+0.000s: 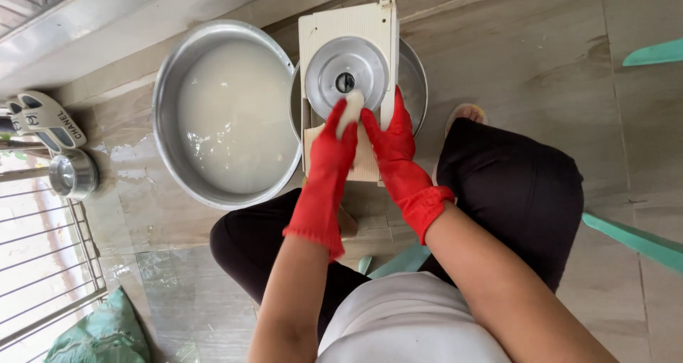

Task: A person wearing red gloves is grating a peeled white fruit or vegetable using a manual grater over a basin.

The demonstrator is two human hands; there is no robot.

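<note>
The landmark is the slicer (346,86), a cream-coloured plate carrying a round steel blade disc (346,66), which rests across a steel bowl (414,78) on the tiled floor (541,64).

The white piece (349,110), pale and oblong, lies against the lower edge of the blade disc, just below the disc's dark hub. Its long axis runs roughly up and down the plate, tilted slightly to the right at the top.

The left hand (331,157), in a red rubber glove, comes up from below the slicer. Its fingers (340,125) are closed about the white piece from the left and from beneath, and it is the hand that has hold of it. The right hand (395,146), likewise gloved in red, lies flat and spread against the plate just to the right of the piece, fingers extended upward beside the disc. It appears to hold nothing; whether its thumb touches the piece cannot be told.

The piece therefore lies at the fingertips of the left hand, between both hands, nearer the left.

To the left of the slicer, touching or nearly touching the bowl, stands a large steel basin (171,86) of cloudy whitish water.
</note>
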